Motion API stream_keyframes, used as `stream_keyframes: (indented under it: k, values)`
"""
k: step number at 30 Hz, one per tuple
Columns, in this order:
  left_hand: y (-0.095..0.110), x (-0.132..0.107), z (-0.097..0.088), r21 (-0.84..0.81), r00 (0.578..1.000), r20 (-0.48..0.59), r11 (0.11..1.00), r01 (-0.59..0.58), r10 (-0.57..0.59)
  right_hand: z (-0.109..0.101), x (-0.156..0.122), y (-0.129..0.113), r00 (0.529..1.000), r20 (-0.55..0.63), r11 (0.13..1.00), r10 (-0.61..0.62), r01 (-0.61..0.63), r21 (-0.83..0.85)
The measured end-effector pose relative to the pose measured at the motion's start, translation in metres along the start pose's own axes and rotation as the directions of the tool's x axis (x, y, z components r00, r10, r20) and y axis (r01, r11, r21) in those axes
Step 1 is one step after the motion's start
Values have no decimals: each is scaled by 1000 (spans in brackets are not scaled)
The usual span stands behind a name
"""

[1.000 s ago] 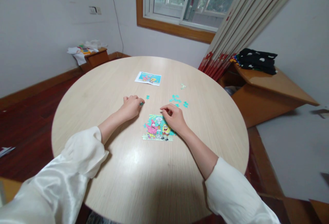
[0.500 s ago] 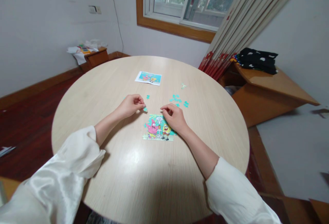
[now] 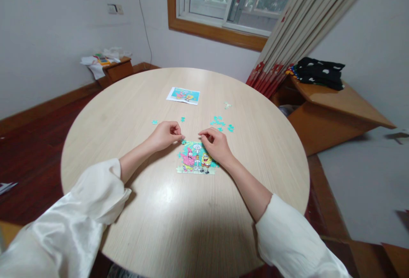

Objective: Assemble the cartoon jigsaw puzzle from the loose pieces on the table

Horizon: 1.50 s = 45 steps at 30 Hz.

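Observation:
A partly assembled jigsaw puzzle (image 3: 197, 163) with pink, white and yellow cartoon figures lies on the round table. My left hand (image 3: 166, 136) pinches a small teal puzzle piece (image 3: 183, 142) between thumb and fingertips, at the puzzle's upper left corner. Over the upper right part of the puzzle rests my right hand (image 3: 216, 144), covering some of it. Its fingers are loosely bent and a little apart, with nothing visible in them. Several loose teal pieces (image 3: 217, 121) lie beyond the right hand. Single pieces lie beyond the left hand, one teal (image 3: 182, 119) and another (image 3: 155, 122).
A printed reference picture (image 3: 183, 96) lies toward the far side of the round wooden table (image 3: 153, 222). Some pale pieces (image 3: 227, 105) sit at the far right. Behind are a wooden cabinet (image 3: 332, 112) with dark cloth (image 3: 321, 73), a curtain and a window.
My left hand has moved right and nearer, bringing the teal puzzle piece to the puzzle's upper left corner. My right hand stays nearly still. The view has shifted slightly.

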<state>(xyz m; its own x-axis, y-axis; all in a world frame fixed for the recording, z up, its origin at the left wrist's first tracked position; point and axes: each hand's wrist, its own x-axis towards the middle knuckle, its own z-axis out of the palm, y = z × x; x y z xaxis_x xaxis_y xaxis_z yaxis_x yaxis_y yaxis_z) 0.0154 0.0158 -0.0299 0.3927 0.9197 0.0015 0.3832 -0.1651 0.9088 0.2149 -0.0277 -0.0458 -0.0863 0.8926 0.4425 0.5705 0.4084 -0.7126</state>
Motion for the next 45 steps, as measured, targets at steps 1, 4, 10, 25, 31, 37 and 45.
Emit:
stream_keyframes:
  k: [1,4,10,25,31,37,45]
  values:
    - [0,0,0,12,1000,-1,1000,-6,6,0,0,0,1000,1,1000,2,-2,-1]
    - [0,0,0,59,1000,-17,998,-19,20,0,0,0,1000,3,1000,4,-4,-5]
    - [-4,-1,2,154,996,-84,988,-26,39,0,0,1,1000,3,1000,1,-1,-6]
    - [11,-10,2,401,999,-32,916,9,4,0,-5,-4,956,211,974,-206,220,-46]
    - [2,-7,3,214,1000,-16,977,1,3,1,-5,-3,941,273,973,-200,224,-61]
    - [11,-13,7,345,999,-46,938,32,-17,0,-5,-4,941,280,974,-191,217,-67]
    - [17,-19,11,602,1000,-11,799,-9,19,1,-5,-4,940,282,974,-191,218,-68]
